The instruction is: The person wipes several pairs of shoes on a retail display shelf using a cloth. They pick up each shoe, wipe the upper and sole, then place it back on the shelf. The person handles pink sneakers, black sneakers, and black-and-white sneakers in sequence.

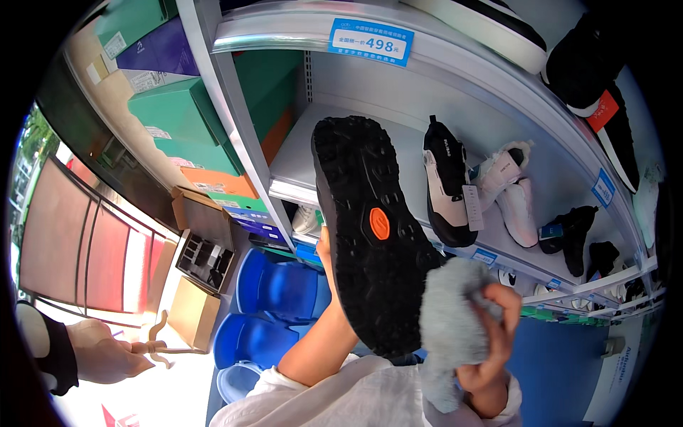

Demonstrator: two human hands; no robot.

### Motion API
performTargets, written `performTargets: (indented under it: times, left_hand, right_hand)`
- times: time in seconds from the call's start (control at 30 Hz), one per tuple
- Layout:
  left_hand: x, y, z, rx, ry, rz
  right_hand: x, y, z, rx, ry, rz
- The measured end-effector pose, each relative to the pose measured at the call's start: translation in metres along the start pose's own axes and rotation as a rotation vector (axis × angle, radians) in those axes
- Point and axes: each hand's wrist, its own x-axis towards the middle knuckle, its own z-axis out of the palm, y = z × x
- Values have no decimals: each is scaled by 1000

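Note:
A shoe with a black lugged sole (363, 187) is held up before me, its sole facing the camera and an orange oval set in the middle. My left hand (325, 252) grips it from behind; most of the fingers are hidden by the shoe. In my right hand (497, 328) is a grey fluffy cloth (451, 315), bunched up and hanging down at one end. The cloth is at the lower right edge of the sole; whether it touches the sole I cannot tell.
Beyond the shoe runs a white display shelf (299, 141) holding a beige-and-black shoe (445, 197) and pale pink shoes (517, 211). Shoeboxes (176, 112) are stacked at left. Blue plastic chairs (277, 288) stand below. Another person's hand (101, 349) holds a wooden piece at lower left.

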Motion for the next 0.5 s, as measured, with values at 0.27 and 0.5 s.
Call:
performTargets:
  times: [0.27, 0.5]
  left_hand:
    - [-8, -2, 2, 389, -105, 412]
    - [-5, 2, 8, 324, 214, 203]
  right_hand:
    - [7, 36, 63, 375, 148, 294]
    - [4, 23, 38, 108, 88, 57]
